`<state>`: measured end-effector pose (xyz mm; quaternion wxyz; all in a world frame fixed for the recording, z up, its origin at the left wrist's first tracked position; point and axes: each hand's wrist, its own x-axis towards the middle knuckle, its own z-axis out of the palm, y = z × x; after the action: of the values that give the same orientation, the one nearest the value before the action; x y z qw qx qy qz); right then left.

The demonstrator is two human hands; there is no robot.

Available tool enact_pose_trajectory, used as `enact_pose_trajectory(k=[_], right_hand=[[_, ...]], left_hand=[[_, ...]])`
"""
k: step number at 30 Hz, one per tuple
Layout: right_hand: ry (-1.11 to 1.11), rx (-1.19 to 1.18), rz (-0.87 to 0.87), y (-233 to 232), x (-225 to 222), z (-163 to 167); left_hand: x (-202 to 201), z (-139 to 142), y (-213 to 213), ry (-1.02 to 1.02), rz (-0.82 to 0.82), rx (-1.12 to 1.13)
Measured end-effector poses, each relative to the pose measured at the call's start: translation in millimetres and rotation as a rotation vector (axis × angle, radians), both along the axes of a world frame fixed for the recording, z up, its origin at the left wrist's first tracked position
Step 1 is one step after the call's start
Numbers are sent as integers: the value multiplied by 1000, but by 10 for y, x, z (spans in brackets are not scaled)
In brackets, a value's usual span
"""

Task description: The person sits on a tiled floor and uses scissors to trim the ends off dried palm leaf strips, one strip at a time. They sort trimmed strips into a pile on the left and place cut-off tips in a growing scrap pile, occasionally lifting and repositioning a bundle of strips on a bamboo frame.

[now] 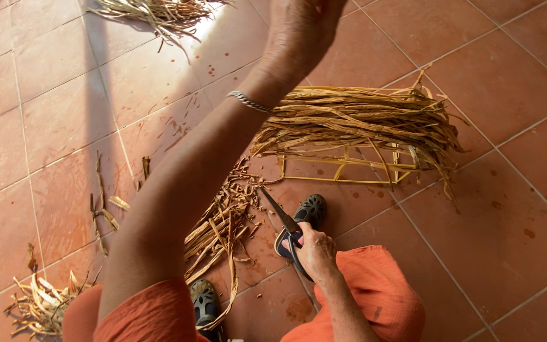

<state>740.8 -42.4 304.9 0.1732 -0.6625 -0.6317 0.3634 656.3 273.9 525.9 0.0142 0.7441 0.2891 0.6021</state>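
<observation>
My left hand (299, 25) is raised close to the camera at the top edge, with a silver bracelet (251, 101) on the wrist. Its fingers are cut off by the frame, so any hold is hidden. My right hand (316, 252) rests low by my knee and grips dark-handled scissors (281, 216), whose blades point up and to the left. Just beyond the blades lies a thick bundle of dried brown fibre strips (356, 120), draped over a thin yellow frame (343, 172) on the tiled floor.
Cut scraps of fibre (220, 228) litter the floor between my dark perforated shoes (310, 210) (205, 301). A small pile of strips (42, 304) lies at the bottom left and another heap (153, 9) at the top. My knees are in orange cloth (375, 285).
</observation>
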Motion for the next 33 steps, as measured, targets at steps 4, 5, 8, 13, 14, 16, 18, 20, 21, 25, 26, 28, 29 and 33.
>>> enact_pose_trajectory(k=[4,5,8,13,14,16,18,20,21,25,26,28,29,33], right_hand=[[28,28,-14,-7,103,-21],[35,25,-22,-16,117,-25],[31,51,-49,-30,130,-30],[74,119,-45,-71,187,11],[72,84,-35,-81,212,23],[77,44,-33,-73,296,31],[89,35,-45,-54,367,23],[84,51,-79,-35,417,-1],[83,56,-91,-41,435,-22],[72,57,-76,-45,475,-66],[63,34,-82,-43,478,-72],[61,11,-102,-33,466,-73],[65,12,-118,-21,453,-67],[29,37,-159,34,364,-5]], left_hand=[[646,-140,-3,39,-93,-100],[780,-177,0,69,-100,-110],[1177,-317,22,127,-117,-127],[1867,-725,125,256,-118,-353],[2020,-821,176,263,-135,-373],[2280,-1055,232,278,-162,-418],[2437,-1262,272,258,-401,-589],[2451,-1409,287,245,-565,-708],[2358,-1482,257,243,-609,-741],[1537,-1531,140,131,-653,-996],[1168,-1530,101,92,-635,-1030],[368,-1543,-19,-79,-522,-1198],[-57,-1547,-65,-146,-531,-1097],[-1695,-1831,-590,-488,-170,-1099]])
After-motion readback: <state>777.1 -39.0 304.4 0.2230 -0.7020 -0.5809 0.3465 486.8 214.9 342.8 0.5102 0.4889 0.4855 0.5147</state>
